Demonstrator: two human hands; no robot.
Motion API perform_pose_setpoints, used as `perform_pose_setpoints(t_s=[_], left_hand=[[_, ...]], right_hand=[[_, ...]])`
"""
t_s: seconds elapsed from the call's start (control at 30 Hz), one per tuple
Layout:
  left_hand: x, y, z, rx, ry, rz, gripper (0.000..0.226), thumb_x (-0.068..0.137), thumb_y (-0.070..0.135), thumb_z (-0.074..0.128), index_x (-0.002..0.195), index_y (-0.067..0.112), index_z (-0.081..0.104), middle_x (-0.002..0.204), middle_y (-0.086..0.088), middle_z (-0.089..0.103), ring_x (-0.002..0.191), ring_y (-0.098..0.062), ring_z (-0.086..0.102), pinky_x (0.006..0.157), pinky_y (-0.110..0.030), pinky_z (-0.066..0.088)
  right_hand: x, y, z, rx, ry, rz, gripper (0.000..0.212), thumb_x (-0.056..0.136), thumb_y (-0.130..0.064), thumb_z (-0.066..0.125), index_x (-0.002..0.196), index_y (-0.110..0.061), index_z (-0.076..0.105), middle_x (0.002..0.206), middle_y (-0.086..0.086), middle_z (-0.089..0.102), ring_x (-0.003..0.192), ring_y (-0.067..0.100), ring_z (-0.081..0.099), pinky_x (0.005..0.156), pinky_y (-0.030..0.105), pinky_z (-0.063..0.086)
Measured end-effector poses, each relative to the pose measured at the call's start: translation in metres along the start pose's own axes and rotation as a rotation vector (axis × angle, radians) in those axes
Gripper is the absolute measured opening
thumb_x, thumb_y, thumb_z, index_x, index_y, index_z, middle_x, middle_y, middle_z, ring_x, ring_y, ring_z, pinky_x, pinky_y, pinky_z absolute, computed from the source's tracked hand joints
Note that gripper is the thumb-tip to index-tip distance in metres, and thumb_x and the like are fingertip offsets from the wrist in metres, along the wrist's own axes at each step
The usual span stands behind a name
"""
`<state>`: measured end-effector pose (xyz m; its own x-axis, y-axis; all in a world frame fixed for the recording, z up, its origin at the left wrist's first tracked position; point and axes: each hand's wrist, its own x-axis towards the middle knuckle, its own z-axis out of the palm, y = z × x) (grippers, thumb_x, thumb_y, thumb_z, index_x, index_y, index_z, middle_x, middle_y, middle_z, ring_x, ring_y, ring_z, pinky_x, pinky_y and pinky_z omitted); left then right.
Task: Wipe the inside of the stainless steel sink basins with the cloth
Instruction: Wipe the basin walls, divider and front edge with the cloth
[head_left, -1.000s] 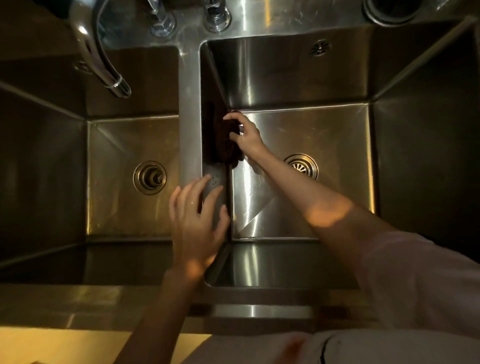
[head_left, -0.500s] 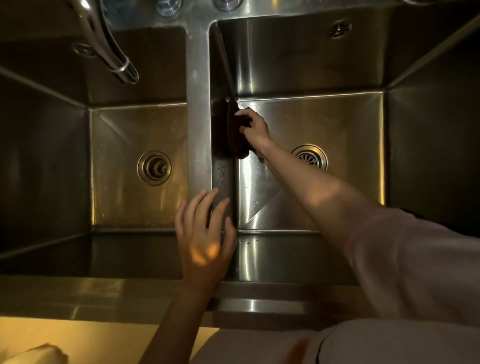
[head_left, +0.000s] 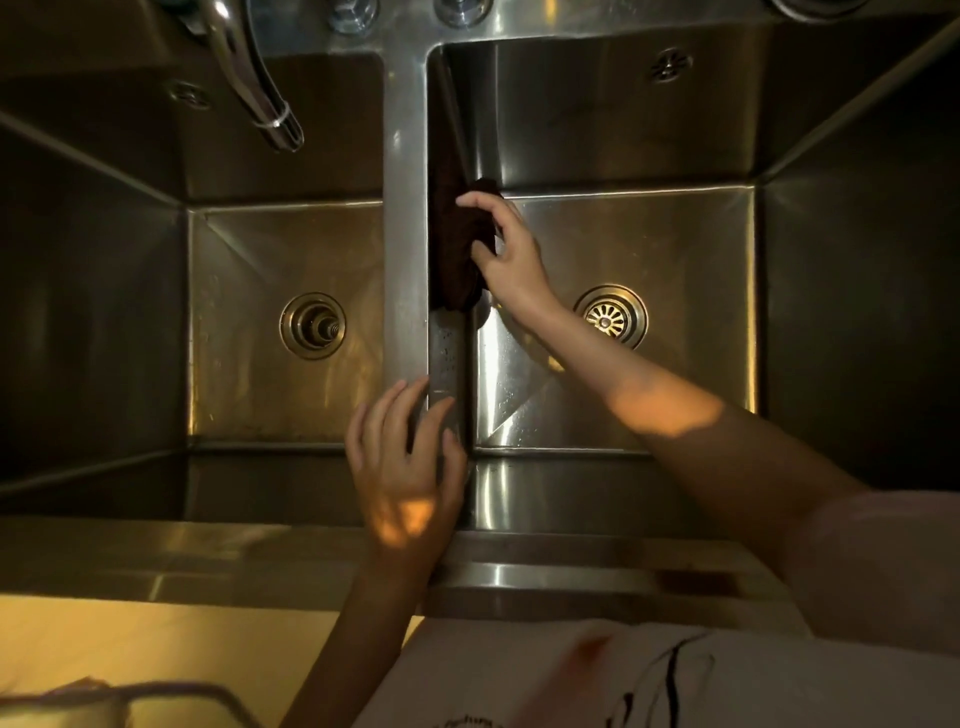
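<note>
R hand (head_left: 511, 254) is far out and low, arm reaching diagonally from near right toward centre, forearm bare w/ a patch of warm light near the elbow, pale sleeve at the upper arm. Fingers spread and bent, thumb on the near side, fingertips pressing leftward into a dark cloth (head_left: 457, 249); wrist angled slightly left. L hand (head_left: 408, 467) is nearer, palm down, back facing the camera, fingers loosely spread and pointing far, fairly straight, holding nothing. L forearm runs up from the near edge, bare, light spot on the back of the hand.
</note>
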<state>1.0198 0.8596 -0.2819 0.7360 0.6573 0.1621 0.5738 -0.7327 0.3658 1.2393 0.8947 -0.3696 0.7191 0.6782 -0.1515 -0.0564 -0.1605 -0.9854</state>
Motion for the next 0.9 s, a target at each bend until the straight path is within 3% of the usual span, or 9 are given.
perform_pose_setpoints(t_s=[0.2, 0.43, 0.57, 0.67, 0.8, 0.9], left_hand=[[-0.024, 0.007, 0.002, -0.003, -0.004, -0.065, 0.029, 0.089, 0.015, 0.05, 0.111, 0.009, 0.068, 0.125, -0.012, 0.062, 0.126, -0.022, 0.046, 0.11, -0.047, 0.029], [-0.029, 0.001, 0.004, 0.006, -0.028, -0.075, 0.033, 0.088, 0.016, 0.05, 0.116, 0.009, 0.065, 0.127, -0.011, 0.06, 0.127, -0.02, 0.044, 0.111, -0.047, 0.027], [-0.028, 0.002, 0.004, -0.004, -0.035, -0.072, 0.032, 0.088, 0.016, 0.05, 0.115, 0.008, 0.066, 0.128, -0.011, 0.06, 0.127, -0.021, 0.044, 0.11, -0.047, 0.028], [-0.026, 0.004, 0.003, -0.015, -0.024, -0.084, 0.032, 0.087, 0.016, 0.05, 0.112, 0.007, 0.068, 0.126, -0.012, 0.061, 0.125, -0.022, 0.045, 0.109, -0.049, 0.03], [-0.025, 0.005, 0.0, -0.006, -0.035, -0.079, 0.031, 0.086, 0.014, 0.051, 0.111, 0.006, 0.068, 0.126, -0.013, 0.061, 0.124, -0.023, 0.046, 0.107, -0.051, 0.033], [-0.029, 0.006, -0.003, 0.033, -0.066, -0.05, 0.034, 0.085, 0.014, 0.05, 0.114, 0.006, 0.067, 0.127, -0.015, 0.06, 0.125, -0.023, 0.043, 0.107, -0.05, 0.031]], right_hand=[[0.0, 0.056, 0.015, -0.05, 0.002, 0.281, 0.051, 0.077, 0.016, 0.043, 0.115, -0.015, 0.057, 0.123, 0.009, 0.055, 0.118, 0.027, 0.053, 0.104, 0.05, 0.044], [-0.005, 0.097, 0.016, -0.134, -0.054, 0.451, 0.051, 0.076, 0.016, 0.041, 0.113, -0.014, 0.057, 0.126, 0.016, 0.053, 0.117, 0.031, 0.053, 0.102, 0.049, 0.044], [-0.007, 0.087, 0.011, -0.129, -0.056, 0.437, 0.047, 0.077, 0.013, 0.045, 0.108, -0.02, 0.06, 0.123, 0.009, 0.057, 0.116, 0.027, 0.055, 0.1, 0.048, 0.046], [-0.019, 0.065, 0.005, -0.082, -0.116, 0.379, 0.048, 0.077, 0.018, 0.046, 0.106, -0.019, 0.057, 0.125, 0.014, 0.053, 0.12, 0.03, 0.053, 0.103, 0.052, 0.044], [-0.042, 0.023, -0.005, -0.038, -0.2, 0.215, 0.044, 0.075, 0.019, 0.052, 0.107, -0.011, 0.056, 0.122, 0.022, 0.051, 0.109, 0.025, 0.056, 0.1, 0.041, 0.046], [-0.066, -0.004, -0.012, -0.017, -0.246, 0.108, 0.046, 0.072, 0.017, 0.054, 0.102, -0.018, 0.055, 0.116, 0.023, 0.05, 0.108, 0.029, 0.054, 0.097, 0.037, 0.044]])
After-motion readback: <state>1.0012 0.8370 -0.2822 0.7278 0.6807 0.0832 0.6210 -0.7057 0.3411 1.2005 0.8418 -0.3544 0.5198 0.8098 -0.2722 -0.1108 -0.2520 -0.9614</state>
